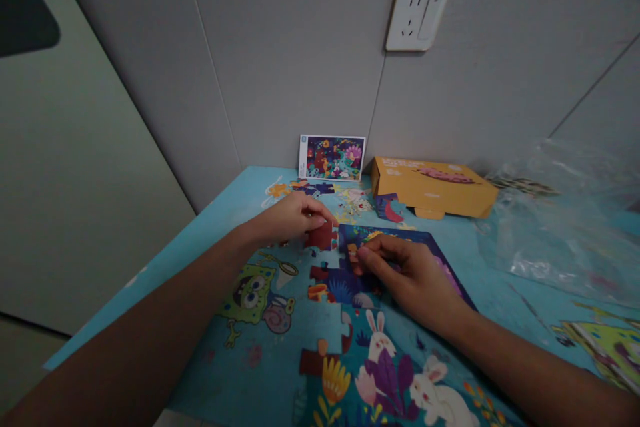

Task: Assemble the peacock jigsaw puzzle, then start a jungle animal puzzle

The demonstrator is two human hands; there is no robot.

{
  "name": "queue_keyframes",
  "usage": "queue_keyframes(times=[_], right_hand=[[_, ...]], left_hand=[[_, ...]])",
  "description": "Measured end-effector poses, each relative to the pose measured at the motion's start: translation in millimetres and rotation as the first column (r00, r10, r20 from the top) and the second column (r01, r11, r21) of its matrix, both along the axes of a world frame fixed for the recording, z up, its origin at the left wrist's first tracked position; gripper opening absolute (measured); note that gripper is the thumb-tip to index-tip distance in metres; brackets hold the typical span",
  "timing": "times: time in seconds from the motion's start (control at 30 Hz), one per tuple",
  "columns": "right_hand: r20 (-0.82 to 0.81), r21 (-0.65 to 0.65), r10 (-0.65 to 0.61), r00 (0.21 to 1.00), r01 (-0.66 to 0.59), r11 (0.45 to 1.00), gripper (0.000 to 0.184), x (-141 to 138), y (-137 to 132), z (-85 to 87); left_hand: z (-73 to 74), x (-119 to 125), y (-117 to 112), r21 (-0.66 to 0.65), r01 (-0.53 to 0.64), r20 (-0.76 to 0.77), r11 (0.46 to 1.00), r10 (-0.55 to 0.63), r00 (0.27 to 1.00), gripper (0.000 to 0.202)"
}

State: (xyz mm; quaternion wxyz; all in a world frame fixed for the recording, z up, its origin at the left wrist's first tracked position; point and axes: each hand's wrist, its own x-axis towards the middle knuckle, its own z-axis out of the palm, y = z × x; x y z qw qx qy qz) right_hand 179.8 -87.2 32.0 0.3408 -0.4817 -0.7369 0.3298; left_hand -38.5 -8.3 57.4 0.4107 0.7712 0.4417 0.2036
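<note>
My left hand [300, 213] is closed, its fingertips on a reddish-brown puzzle piece [320, 237] beside the assembled section. My right hand [403, 270] is pinched at an orange-and-brown puzzle piece [354, 257], over the dark blue part of the puzzle; the fingers hide some of it. Nearer me lies a joined puzzle section [395, 360] with white rabbits, flowers and purple leaves. A strip of joined pieces [340, 287] in blue and orange connects upward from it. Between these parts, gaps show the light blue table.
A reference picture card [332, 157] leans against the wall. Loose pieces [320, 188] lie before it, with another loose piece [390, 207] near a yellow box [435, 188]. Clear plastic bags [555, 233] cover the right side of the cartoon-printed table [200, 340].
</note>
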Motion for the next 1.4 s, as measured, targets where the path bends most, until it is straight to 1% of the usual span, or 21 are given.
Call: queue_keyframes(times=[0.07, 0.2, 0.3, 0.4, 0.47, 0.5, 0.57, 0.63, 0.7, 0.77, 0.8, 0.83, 0.87, 0.93, 0.97, 1.0, 1.07, 1.1, 1.2, 1.3, 1.4], right_hand=[[0.007, -0.009, 0.001, 1.0, -0.001, 1.0, 0.033, 0.6, 0.1, -0.6], [0.018, -0.007, 0.013, 1.0, -0.013, 1.0, 0.033, 0.8, 0.5, -1.4], [0.018, -0.015, 0.014, 1.0, -0.014, 1.0, 0.033, 1.0, 0.6, -2.0], [0.016, -0.017, 0.019, 1.0, -0.019, 1.0, 0.032, 1.5, 0.5, -2.8], [0.015, -0.015, 0.018, 1.0, -0.018, 1.0, 0.032, 1.6, 0.5, -2.7], [0.015, -0.012, 0.015, 1.0, -0.015, 1.0, 0.031, 1.5, 0.5, -2.4], [0.017, -0.009, 0.011, 1.0, -0.01, 1.0, 0.031, 1.3, 0.7, -1.3], [0.026, -0.005, 0.01, 1.0, -0.01, 1.0, 0.03, 1.2, 0.5, -0.3], [0.041, 0.002, 0.01, 0.999, -0.01, 1.0, 0.03, 1.5, 0.1, 0.1], [0.053, 0.007, 0.007, 0.999, -0.008, 1.0, 0.03, 2.1, -0.4, -0.3], [0.054, 0.007, 0.006, 0.999, -0.007, 1.0, 0.03, 2.5, -0.5, -0.7], [0.052, 0.007, 0.007, 0.999, -0.007, 1.0, 0.029, 2.8, -0.5, -1.3], [0.052, 0.007, 0.011, 0.999, -0.011, 1.0, 0.029, 3.1, -0.4, -1.9], [0.054, 0.019, 0.019, 0.998, -0.02, 1.0, 0.029, 3.4, 0.2, -2.9], [0.058, 0.026, 0.021, 0.998, -0.023, 0.999, 0.029, 3.4, 0.5, -3.2], [0.063, 0.03, 0.023, 0.998, -0.025, 0.999, 0.03, 3.3, 0.8, -3.4], [0.07, 0.032, 0.019, 0.997, -0.021, 0.999, 0.03, 2.7, 1.0, -3.2], [0.072, 0.032, 0.017, 0.997, -0.019, 0.999, 0.031, 2.4, 1.0, -3.0], [0.071, 0.037, 0.021, 0.997, -0.023, 0.999, 0.03, 1.7, 0.6, -2.1], [0.073, 0.044, 0.03, 0.997, -0.033, 0.998, 0.03, 1.6, 0.4, -1.6], [0.078, 0.046, 0.024, 0.997, -0.028, 0.999, 0.03, 1.5, 0.3, -1.6]], left_hand=[[-2.4, -0.9, 0.9, 0.047, 0.054, -0.062, 0.997, -0.051, 0.997, 0.022], [-8.0, 1.0, 1.5, 0.013, 0.101, -0.082, 0.995, -0.099, 0.992, 0.015], [-8.9, -1.6, 7.6, 0.108, -0.022, -0.137, 0.994, 0.036, 0.99, 0.015], [-7.1, -10.4, 15.9, 0.263, -0.221, -0.131, 0.939, 0.262, 0.956, 0.015], [-5.5, -16.1, 17.8, 0.251, -0.243, -0.159, 0.937, 0.288, 0.944, 0.014], [-4.6, -18.1, 17.0, 0.204, -0.204, -0.203, 0.958, 0.246, 0.948, 0.013], [-2.8, -20.2, 12.8, 0.056, -0.065, -0.303, 0.996, 0.079, 0.95, 0.013], [-0.6, -20.8, 7.9, -0.067, 0.059, -0.36, 0.996, -0.079, 0.93, 0.013], [1.6, -22.0, 6.1, -0.106, 0.108, -0.387, 0.989, -0.141, 0.911, 0.015], [2.6, -25.7, 10.0, -0.03, 0.023, -0.415, 0.999, -0.033, 0.909, 0.016], [2.1, -28.6, 14.0, 0.048, -0.067, -0.421, 0.997, 0.081, 0.903, 0.018], [0.7, -32.1, 19.0, 0.159, -0.188, -0.407, 0.969, 0.238, 0.882, 0.019], [-1.8, -35.9, 24.5, 0.282, -0.328, -0.353, 0.902, 0.415, 0.839, 0.019], [-9.8, -42.3, 35.3, 0.468, -0.464, -0.32, 0.753, 0.633, 0.705, 0.034], [-15.0, -44.3, 39.7, 0.545, -0.456, -0.317, 0.704, 0.676, 0.665, 0.047], [-20.6, -45.0, 43.2, 0.59, -0.426, -0.316, 0.686, 0.681, 0.66, 0.057], [-31.5, -42.8, 47.3, 0.611, -0.328, -0.322, 0.72, 0.605, 0.728, 0.068], [-36.0, -40.4, 48.1, 0.585, -0.283, -0.343, 0.76, 0.548, 0.763, 0.068], [-42.9, -32.5, 47.5, 0.52, -0.237, -0.376, 0.821, 0.469, 0.799, 0.048], [-42.1, -28.1, 45.2, 0.527, -0.238, -0.337, 0.816, 0.458, 0.822, 0.036], [-41.7, -28.5, 46.3, 0.548, -0.233, -0.222, 0.803, 0.408, 0.886, 0.043]])
